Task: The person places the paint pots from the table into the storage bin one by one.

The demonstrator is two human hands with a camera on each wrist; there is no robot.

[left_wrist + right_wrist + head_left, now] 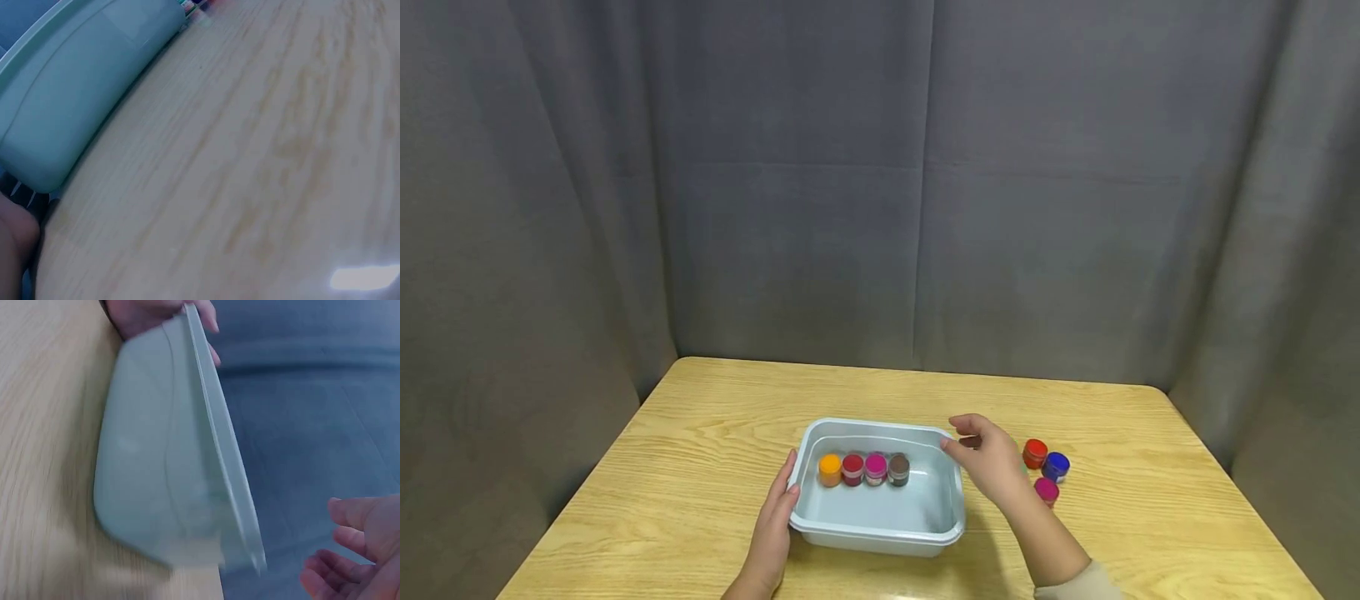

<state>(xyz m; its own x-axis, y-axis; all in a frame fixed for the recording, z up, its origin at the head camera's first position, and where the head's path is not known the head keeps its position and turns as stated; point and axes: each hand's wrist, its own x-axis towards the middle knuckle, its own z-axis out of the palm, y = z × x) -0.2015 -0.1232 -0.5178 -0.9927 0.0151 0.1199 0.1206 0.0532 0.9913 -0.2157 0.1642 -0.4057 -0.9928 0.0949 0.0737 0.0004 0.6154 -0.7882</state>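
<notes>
A pale blue-green plastic basin (880,537) stands on the table. Inside, small paint jars form a row: an orange jar (830,470), a dark red jar (852,469), a magenta jar (876,468) and a brown jar (898,469). My left hand (772,529) grips the basin's left side at the rim; the right wrist view shows its fingers over the edge. Above the basin's right rim hovers my right hand (992,462), thumb and fingers apart. The right wrist view shows nothing between them. A dark patch by its fingers is unclear in the head view.
Right of the right hand stand a red jar (1034,453), a blue jar (1056,467) and another magenta jar (1047,491). A green jar (1022,457) is mostly hidden behind that hand. Grey curtains (805,208) surround the wooden table (700,467) at the back and sides.
</notes>
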